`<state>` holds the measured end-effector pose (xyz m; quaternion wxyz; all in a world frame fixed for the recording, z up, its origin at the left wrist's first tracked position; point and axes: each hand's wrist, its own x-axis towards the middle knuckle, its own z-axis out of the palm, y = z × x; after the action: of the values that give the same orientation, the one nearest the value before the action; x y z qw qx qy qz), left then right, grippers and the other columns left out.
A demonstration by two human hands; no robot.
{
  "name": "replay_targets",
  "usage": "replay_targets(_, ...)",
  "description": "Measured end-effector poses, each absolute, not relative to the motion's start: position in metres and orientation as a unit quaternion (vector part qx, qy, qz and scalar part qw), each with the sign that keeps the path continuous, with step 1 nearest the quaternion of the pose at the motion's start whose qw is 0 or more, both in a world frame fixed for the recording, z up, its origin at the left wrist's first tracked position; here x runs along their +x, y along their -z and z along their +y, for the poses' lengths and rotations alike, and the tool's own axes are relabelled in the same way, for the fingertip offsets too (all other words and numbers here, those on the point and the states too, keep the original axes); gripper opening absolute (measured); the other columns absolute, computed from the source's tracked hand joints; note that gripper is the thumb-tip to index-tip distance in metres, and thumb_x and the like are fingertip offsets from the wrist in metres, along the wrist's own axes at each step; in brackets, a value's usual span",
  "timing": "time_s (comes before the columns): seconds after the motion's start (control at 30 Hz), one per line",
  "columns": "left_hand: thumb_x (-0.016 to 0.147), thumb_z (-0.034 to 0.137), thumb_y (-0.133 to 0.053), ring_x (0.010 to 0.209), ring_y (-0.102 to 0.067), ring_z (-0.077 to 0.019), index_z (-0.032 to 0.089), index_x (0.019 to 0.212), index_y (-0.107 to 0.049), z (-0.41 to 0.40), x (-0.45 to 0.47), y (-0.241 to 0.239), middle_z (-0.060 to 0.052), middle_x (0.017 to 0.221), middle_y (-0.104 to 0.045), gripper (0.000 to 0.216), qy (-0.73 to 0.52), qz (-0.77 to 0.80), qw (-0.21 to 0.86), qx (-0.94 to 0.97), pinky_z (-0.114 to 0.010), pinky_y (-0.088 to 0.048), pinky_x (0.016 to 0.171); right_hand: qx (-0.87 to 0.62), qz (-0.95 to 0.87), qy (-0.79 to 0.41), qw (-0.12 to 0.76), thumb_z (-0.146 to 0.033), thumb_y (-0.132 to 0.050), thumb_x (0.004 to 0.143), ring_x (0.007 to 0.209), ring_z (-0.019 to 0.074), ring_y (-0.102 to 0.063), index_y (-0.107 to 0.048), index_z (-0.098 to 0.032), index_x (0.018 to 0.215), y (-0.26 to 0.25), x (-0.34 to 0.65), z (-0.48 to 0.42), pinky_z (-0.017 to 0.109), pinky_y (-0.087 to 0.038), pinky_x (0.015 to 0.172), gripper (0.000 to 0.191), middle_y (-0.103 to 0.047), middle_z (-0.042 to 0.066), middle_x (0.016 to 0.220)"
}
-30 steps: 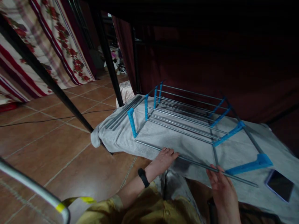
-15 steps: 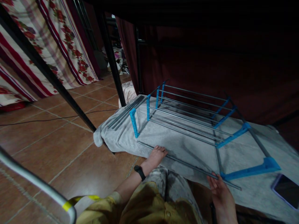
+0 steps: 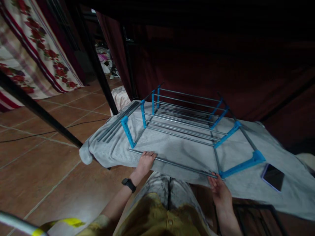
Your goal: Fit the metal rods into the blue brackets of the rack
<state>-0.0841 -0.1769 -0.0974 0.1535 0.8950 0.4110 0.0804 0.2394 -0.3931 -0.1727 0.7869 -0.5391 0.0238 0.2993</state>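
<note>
A long grey metal rod [image 3: 179, 164] lies across the front of a grey cloth [image 3: 169, 149]. My left hand [image 3: 145, 161] curls over the rod near its left end, a black watch on the wrist. My right hand [image 3: 219, 190] pinches the rod's right end, which meets the nearest blue plastic bracket [image 3: 242, 165]. Behind stands a partly built rack [image 3: 182, 119] of grey rods joined by blue side pieces.
Loose rods [image 3: 118, 122] lie in a bundle at the cloth's left edge. A phone [image 3: 273, 177] rests screen up at the right. Black bed-frame posts [image 3: 94, 62], brown floor tiles [image 3: 49, 164], a floral curtain [image 3: 36, 49] and a dark red curtain surround the spot.
Both hands have slid the rod leftward; its right end, which stuck out past the near bracket, now sits at that bracket. The camera has swung to the right.
</note>
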Motion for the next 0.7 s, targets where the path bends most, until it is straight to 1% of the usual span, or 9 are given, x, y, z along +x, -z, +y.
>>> replay_targets(0.07,0.089,0.006,-0.041,0.103,-0.063,-0.0268,0.020,0.098,-0.072,-0.175,-0.090,0.100,-0.014,0.101,-0.071,0.035,-0.087,0.424,0.161,0.887,-0.041,-0.039,0.098,-0.534,0.025,-0.299,0.790,-0.031,-0.082,0.066,0.084,0.0131,-0.072,-0.067,-0.022,0.085,0.166,0.231,-0.388,0.028,-0.061,0.082,0.025,-0.074,-0.002,0.088)
replay_targets(0.13,0.090,0.010,-0.042,0.105,-0.064,-0.0284,0.022,0.101,-0.072,-0.169,-0.096,0.105,-0.014,0.103,-0.071,0.034,-0.084,0.428,0.157,0.886,-0.041,-0.039,0.099,-0.521,0.027,-0.300,0.799,-0.034,-0.083,0.065,0.081,0.0133,-0.071,-0.065,-0.022,0.081,0.157,0.222,-0.382,0.029,-0.061,0.081,0.027,-0.074,-0.002,0.087)
replay_targets(0.2,0.090,0.013,-0.043,0.107,-0.064,-0.0300,0.024,0.103,-0.072,-0.161,-0.102,0.111,-0.014,0.107,-0.072,0.034,-0.073,0.427,0.140,0.890,-0.041,-0.039,0.100,-0.501,0.038,-0.308,0.808,-0.034,-0.085,0.062,0.077,0.0134,-0.070,-0.064,-0.022,0.077,0.150,0.216,-0.374,0.029,-0.061,0.077,0.029,-0.074,-0.003,0.081)
replay_targets(0.27,0.091,0.016,-0.042,0.107,-0.065,-0.0305,0.025,0.106,-0.071,-0.153,-0.106,0.117,-0.013,0.110,-0.072,0.033,-0.064,0.418,0.121,0.898,-0.041,-0.040,0.099,-0.484,0.042,-0.314,0.815,-0.034,-0.087,0.061,0.076,0.0136,-0.070,-0.063,-0.022,0.078,0.147,0.213,-0.367,0.029,-0.061,0.076,0.031,-0.074,-0.003,0.078)
replay_targets(0.47,0.093,0.022,-0.040,0.102,-0.067,-0.0308,0.023,0.107,-0.070,-0.146,-0.108,0.126,-0.013,0.111,-0.073,0.033,-0.058,0.409,0.085,0.907,-0.040,-0.043,0.096,-0.469,0.050,-0.316,0.823,-0.034,-0.088,0.062,0.076,0.0138,-0.071,-0.063,-0.021,0.077,0.153,0.219,-0.356,0.029,-0.061,0.074,0.032,-0.075,0.000,0.079)
replay_targets(0.7,0.091,0.022,-0.044,0.103,-0.068,-0.0300,0.023,0.107,-0.070,-0.150,-0.098,0.127,-0.013,0.112,-0.074,0.031,-0.079,0.396,0.106,0.909,-0.039,-0.044,0.097,-0.466,0.064,-0.312,0.825,-0.031,-0.089,0.062,0.073,0.0124,-0.070,-0.061,-0.021,0.075,0.159,0.231,-0.355,0.026,-0.061,0.070,0.032,-0.075,-0.001,0.076)
